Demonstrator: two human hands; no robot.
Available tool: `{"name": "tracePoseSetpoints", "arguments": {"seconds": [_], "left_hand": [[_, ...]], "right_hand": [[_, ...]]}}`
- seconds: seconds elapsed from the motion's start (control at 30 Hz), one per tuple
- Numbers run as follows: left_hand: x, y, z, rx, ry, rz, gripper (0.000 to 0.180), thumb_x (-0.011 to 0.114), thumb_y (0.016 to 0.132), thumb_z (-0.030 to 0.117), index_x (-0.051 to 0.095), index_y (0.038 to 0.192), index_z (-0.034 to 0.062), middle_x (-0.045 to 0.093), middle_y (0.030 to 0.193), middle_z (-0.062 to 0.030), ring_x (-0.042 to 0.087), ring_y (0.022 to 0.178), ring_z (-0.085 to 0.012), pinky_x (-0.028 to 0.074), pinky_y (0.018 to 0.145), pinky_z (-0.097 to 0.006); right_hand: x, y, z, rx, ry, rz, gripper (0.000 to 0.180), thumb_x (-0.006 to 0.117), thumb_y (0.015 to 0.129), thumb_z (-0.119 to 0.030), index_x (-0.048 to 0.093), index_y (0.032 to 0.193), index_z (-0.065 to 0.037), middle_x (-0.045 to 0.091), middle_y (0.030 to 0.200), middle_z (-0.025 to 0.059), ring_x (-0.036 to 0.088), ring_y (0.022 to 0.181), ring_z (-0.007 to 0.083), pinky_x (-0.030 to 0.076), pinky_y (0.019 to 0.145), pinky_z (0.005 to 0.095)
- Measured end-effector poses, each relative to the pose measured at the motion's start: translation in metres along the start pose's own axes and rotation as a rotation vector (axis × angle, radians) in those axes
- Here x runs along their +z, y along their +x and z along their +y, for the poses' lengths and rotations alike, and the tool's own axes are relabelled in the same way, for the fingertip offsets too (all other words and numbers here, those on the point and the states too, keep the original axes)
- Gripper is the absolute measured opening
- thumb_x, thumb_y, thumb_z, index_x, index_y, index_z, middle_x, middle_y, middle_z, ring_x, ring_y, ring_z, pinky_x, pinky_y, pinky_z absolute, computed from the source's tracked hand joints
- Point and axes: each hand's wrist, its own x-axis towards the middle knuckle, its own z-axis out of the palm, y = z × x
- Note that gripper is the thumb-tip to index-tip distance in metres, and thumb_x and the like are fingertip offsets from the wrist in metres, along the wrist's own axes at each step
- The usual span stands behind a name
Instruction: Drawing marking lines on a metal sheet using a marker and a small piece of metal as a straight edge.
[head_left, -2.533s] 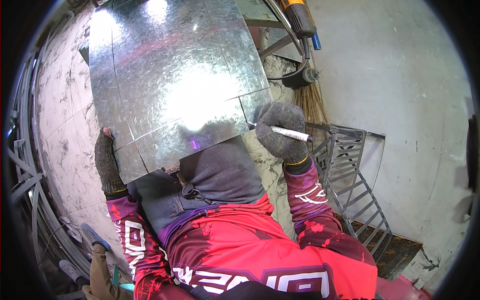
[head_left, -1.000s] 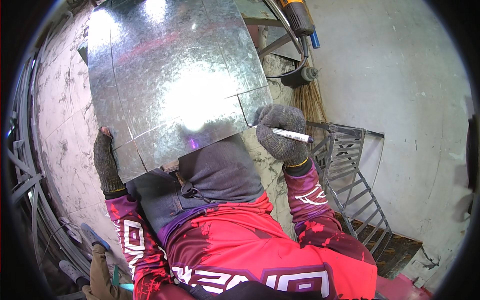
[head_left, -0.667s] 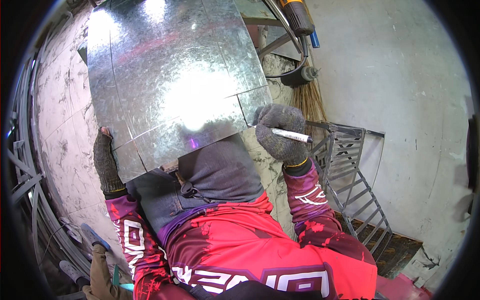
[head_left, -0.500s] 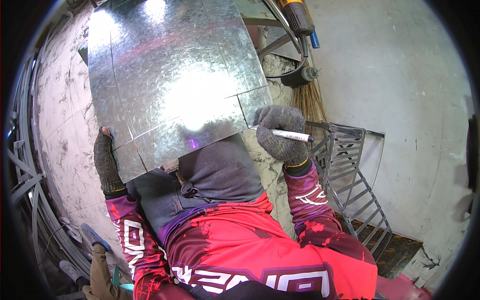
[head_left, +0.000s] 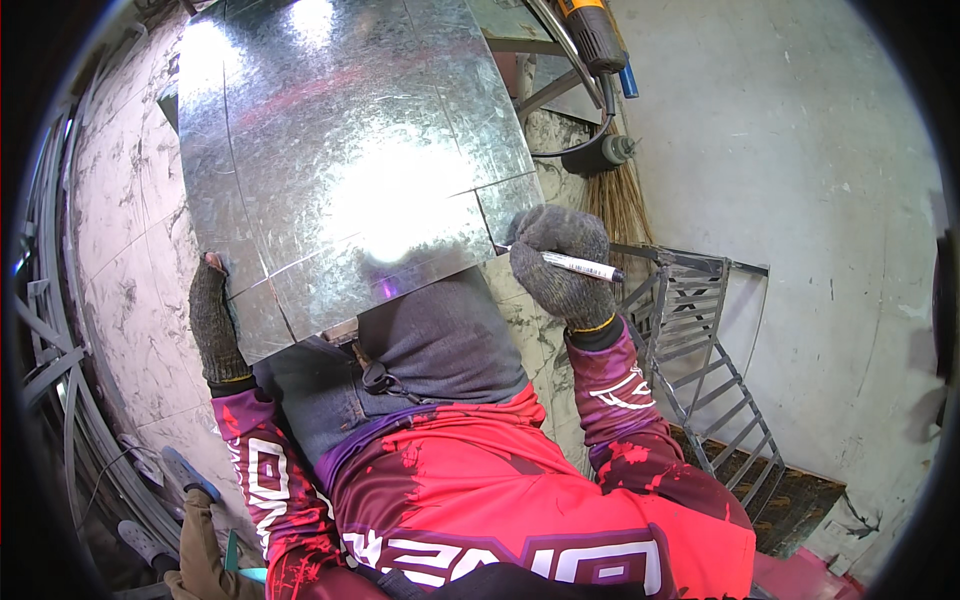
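A shiny galvanized metal sheet point(head_left: 330, 130) lies in front of me, marked with several dark lines, and its near edge reaches over my lap. At its left edge my left hand point(head_left: 212, 320), in a grey knit glove with a bare fingertip showing, is closed on the rim; the other fingers are mostly hidden. My right hand point(head_left: 562, 250), gloved the same way, is closed around a white marker point(head_left: 582, 266) with a dark end. The marker's tip is at the sheet's near right edge, by the end of a short dark line.
An orange and black power tool point(head_left: 595, 38) and a straw broom point(head_left: 616, 200) are at the upper right. A grey metal rack point(head_left: 700, 320) leans by the pale wall. Metal bars point(head_left: 60, 400) line the left side. Another person's leg point(head_left: 200, 540) shows at lower left.
My right hand has shifted slightly left with the marker, whose tip has moved up a little along the sheet's edge. My left hand and the sheet have stayed almost still.
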Motion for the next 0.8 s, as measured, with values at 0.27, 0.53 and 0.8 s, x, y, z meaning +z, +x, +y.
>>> {"name": "tracePoseSetpoints", "arguments": {"seconds": [0.27, 0.53, 0.8], "left_hand": [[-0.002, 0.0, -0.007, 0.079, 0.108, 0.007, 0.041, 0.054, 0.102, 0.032, 0.063, 0.124, -0.0013, 0.067, 0.113, -0.0066, 0.06, 0.103, -0.0127, 0.047, 0.095, -0.03], [-0.001, -0.006, -0.008, 0.011, -0.046, 0.017, 0.038, 0.055, 0.102, 0.03, 0.064, 0.122, -0.0013, 0.067, 0.113, -0.0076, 0.06, 0.102, -0.0131, 0.048, 0.092, -0.031], [0.002, -0.007, -0.004, 0.052, 0.047, 0.048, 0.039, 0.055, 0.102, 0.031, 0.063, 0.124, -0.0005, 0.067, 0.113, -0.007, 0.06, 0.102, -0.0122, 0.047, 0.092, -0.03]], "right_hand": [[-0.004, 0.022, -0.015, 0.004, -0.249, 0.004, 0.011, 0.074, 0.082, -0.003, 0.066, 0.088, 0.0, 0.068, 0.077, 0.0108, 0.067, 0.068, 0.015, 0.052, 0.059, 0.0288], [-0.001, 0.041, -0.009, 0.084, -0.03, 0.035, 0.012, 0.075, 0.082, -0.007, 0.066, 0.086, 0.0, 0.066, 0.07, 0.0077, 0.064, 0.061, 0.0136, 0.051, 0.056, 0.028], [-0.001, 0.043, -0.008, -0.05, -0.296, 0.024, 0.011, 0.076, 0.081, -0.007, 0.068, 0.085, -0.002, 0.066, 0.074, 0.0071, 0.064, 0.065, 0.0159, 0.051, 0.057, 0.0305]]}}
